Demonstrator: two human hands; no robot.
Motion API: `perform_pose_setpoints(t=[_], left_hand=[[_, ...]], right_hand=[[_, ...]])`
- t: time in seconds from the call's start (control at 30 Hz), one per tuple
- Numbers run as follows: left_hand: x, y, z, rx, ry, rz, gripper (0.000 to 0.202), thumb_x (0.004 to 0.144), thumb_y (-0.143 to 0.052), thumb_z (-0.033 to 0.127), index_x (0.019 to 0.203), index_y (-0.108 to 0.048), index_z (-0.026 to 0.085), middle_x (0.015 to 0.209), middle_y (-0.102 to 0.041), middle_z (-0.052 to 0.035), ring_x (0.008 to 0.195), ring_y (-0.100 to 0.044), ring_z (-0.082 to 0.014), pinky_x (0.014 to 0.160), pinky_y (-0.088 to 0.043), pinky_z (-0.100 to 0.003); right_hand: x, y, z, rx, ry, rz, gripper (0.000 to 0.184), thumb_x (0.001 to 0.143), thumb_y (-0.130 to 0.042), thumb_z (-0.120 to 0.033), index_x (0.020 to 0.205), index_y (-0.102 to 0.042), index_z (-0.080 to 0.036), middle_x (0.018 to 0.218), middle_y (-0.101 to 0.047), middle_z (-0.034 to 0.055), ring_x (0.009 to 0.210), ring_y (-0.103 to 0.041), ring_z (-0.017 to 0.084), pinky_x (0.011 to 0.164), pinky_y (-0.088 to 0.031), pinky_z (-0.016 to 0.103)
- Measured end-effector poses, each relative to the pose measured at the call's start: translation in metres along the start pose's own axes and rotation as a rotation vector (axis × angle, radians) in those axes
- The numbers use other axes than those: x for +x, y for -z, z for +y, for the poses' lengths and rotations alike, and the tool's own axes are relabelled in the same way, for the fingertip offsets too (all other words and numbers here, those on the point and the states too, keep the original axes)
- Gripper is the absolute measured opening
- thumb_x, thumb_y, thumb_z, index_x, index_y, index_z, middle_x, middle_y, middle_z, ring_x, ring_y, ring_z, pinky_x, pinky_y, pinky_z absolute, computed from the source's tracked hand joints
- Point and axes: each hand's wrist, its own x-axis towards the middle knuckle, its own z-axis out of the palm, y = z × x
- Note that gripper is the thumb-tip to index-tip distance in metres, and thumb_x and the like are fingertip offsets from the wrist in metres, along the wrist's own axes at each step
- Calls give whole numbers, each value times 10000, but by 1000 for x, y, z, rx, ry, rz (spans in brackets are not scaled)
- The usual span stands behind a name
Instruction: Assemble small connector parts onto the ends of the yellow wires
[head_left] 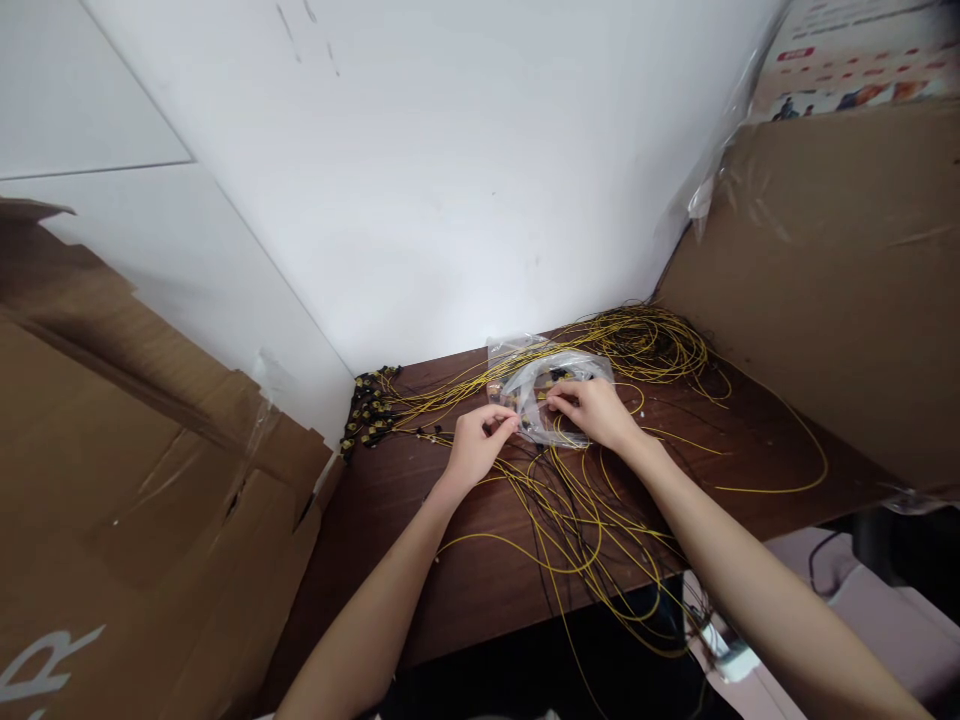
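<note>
A clear plastic bag lay on the dark brown table, near the white wall, with small black-and-yellow parts showing through its film. At its left edge, the left hand had thumb and forefinger pressed together, pinching the film. The right hand reached over the bag's right side, fingers curled toward the thumb; one cannot tell what, if anything, lay between those fingertips. Loose yellow and black wires fanned from the bag toward the table's front edge, some hanging over it. Behind the bag ran another bundle, its black-and-yellow connectors clustered to the left and its coil heaped to the right. A cardboard box stood at the left, and a larger carton closed off the right.
</note>
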Motion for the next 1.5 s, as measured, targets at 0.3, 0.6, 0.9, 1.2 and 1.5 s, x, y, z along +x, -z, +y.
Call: perform_pose_setpoints(t=[0.3,0.6,0.9,1.2,1.5], left_hand=[[0,0,-1,-4,1,-5,195,776,-582,298,812,-688,139,699,-686,-47,621,-587,-139,604,-439,-232],[0,-1,-3,0,-3,-7,199,775,-581,300,816,-688,137,689,-681,-44,604,-570,-132,580,-424,-225],[0,0,-1,24,-8,-11,191,773,-582,296,809,-691,144,687,-680,-37,605,-568,-132,567,-410,-220],[0,0,0,31,-4,-13,182,771,-582,276,818,-690,137,689,-680,-44,609,-569,-135,563,-404,-223],[0,0,-2,33,-5,-22,190,774,-580,288,823,-687,139,695,-682,-44,619,-579,-138,569,-411,-223]], right_hand=[[-1,3,-4,-3,16,19,224,860,-482,-291,835,-689,-206,779,-712,38,673,-630,176,665,-431,271],[0,3,-3,-32,-2,-5,223,857,-486,-308,832,-688,-217,747,-708,32,640,-615,168,644,-417,264],[-1,3,-3,-14,-4,4,214,852,-487,-306,818,-678,-214,738,-701,30,641,-608,169,633,-408,260],[0,3,0,-9,-28,79,177,829,-512,-259,829,-676,-194,740,-697,29,610,-594,162,610,-402,256],[0,5,1,-86,-73,73,175,813,-544,-269,864,-705,-223,802,-716,42,717,-641,200,685,-441,289]])
